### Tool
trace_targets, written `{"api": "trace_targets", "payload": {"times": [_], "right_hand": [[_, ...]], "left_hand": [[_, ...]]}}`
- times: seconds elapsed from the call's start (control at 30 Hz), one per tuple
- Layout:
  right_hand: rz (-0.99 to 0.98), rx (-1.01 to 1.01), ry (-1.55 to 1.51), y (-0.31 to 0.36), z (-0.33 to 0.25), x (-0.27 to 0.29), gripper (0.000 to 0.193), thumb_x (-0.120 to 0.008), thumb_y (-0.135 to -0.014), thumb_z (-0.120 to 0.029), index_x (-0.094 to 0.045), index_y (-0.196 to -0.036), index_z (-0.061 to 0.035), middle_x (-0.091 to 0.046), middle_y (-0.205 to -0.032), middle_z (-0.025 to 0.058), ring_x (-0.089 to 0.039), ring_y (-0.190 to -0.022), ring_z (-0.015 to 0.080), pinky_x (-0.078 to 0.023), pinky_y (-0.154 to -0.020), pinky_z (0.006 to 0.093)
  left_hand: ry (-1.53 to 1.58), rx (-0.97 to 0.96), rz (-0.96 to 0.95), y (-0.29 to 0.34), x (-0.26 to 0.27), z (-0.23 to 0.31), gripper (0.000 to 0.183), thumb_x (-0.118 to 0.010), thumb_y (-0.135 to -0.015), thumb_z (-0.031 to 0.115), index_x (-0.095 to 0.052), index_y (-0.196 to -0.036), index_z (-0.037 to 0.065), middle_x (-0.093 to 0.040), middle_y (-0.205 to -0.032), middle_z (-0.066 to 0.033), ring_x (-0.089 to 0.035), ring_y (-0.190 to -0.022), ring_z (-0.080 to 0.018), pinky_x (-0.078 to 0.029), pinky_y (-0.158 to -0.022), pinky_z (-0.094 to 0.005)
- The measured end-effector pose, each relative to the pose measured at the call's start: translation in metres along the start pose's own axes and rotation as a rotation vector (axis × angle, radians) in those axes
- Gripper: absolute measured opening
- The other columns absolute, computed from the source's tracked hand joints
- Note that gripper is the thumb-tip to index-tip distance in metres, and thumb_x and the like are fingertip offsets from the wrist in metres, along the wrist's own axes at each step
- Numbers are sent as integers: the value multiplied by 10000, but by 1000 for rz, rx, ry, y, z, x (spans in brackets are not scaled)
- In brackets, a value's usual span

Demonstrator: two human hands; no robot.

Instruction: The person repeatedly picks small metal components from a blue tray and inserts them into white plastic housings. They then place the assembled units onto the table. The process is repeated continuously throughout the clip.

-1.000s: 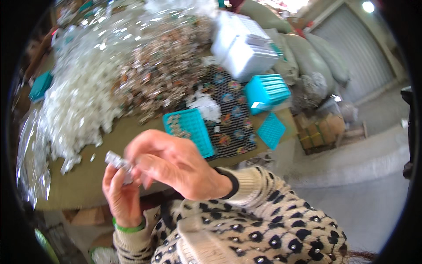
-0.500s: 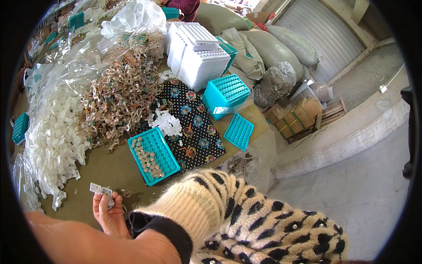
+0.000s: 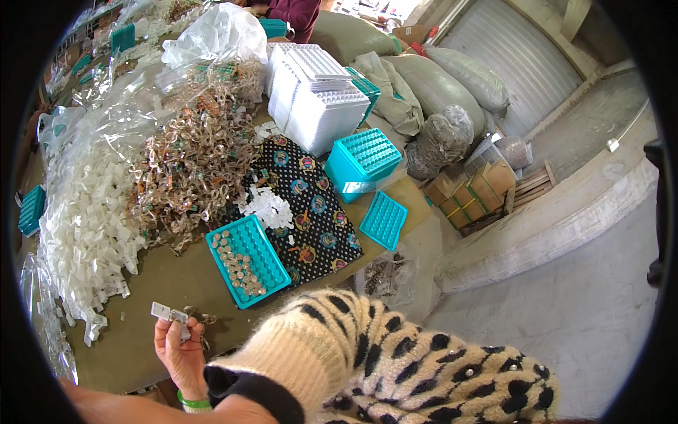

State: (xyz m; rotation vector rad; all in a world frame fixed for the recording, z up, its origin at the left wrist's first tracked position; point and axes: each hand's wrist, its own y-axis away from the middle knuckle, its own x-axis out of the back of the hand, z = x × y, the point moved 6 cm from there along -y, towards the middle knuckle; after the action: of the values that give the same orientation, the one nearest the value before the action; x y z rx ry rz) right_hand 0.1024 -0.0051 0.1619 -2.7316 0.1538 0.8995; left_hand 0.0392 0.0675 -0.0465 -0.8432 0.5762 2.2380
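Note:
My left hand [image 3: 182, 357], a green bangle at its wrist, is at the near left of the table. Its thumb and fingers pinch a small white plastic piece [image 3: 169, 312], flat and angular. Just beyond the fingertips lies a small tangle of brownish translucent loops [image 3: 203, 316]. My right arm, in a cream knit sleeve with black spots, crosses the front. Bare skin past its black cuff, seemingly my right hand [image 3: 127, 408], runs along the lower edge very close up, with its fingers hidden. A teal tray [image 3: 272, 261] beyond holds several round, pale brown discs [image 3: 240, 265].
Heaped at left are white translucent plastic pieces [image 3: 85, 240], beside a pile of brown clear loops [image 3: 194, 155]. Small white flakes [image 3: 268, 208] lie on a patterned black cloth [image 3: 318, 226]. Stacked white trays [image 3: 311, 106] and teal trays [image 3: 360, 159] stand behind. A person's maroon sleeve [image 3: 293, 14] shows far off.
The view has shifted slightly. My left hand still pinches the white piece, and its bangle now shows. The close-up bare skin has dropped toward the lower edge.

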Motion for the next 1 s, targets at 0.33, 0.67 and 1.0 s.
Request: {"api": "trace_targets", "payload": {"times": [0.33,0.67,1.0], "right_hand": [[46,18,51,9,-2,8,260,-541,-939,-314,-542,-1029,-70,-523,-977,83,-592,-803,190,-530,-486,368],[147,75,127,22,-25,28,239,-542,-937,-279,-556,-1027,-59,-540,-973,85,-595,-799,185,-527,-509,355],[311,468,217,63,-132,75,219,-543,-935,-245,-570,-1026,-47,-557,-970,87,-597,-794,181,-523,-533,343]], "left_hand": [[-5,53,-6,4,-2,1,177,-628,-919,70,-569,-1083,39,-655,-975,-109,-666,-851,-206,-592,-739,-337],[3,87,-18,4,-11,7,150,-640,-893,39,-589,-1034,41,-656,-950,-119,-659,-855,-230,-595,-752,-370],[135,34,-7,11,-25,5,157,-631,-896,16,-588,-1047,30,-670,-959,-140,-691,-884,-282,-600,-779,-419]]}}
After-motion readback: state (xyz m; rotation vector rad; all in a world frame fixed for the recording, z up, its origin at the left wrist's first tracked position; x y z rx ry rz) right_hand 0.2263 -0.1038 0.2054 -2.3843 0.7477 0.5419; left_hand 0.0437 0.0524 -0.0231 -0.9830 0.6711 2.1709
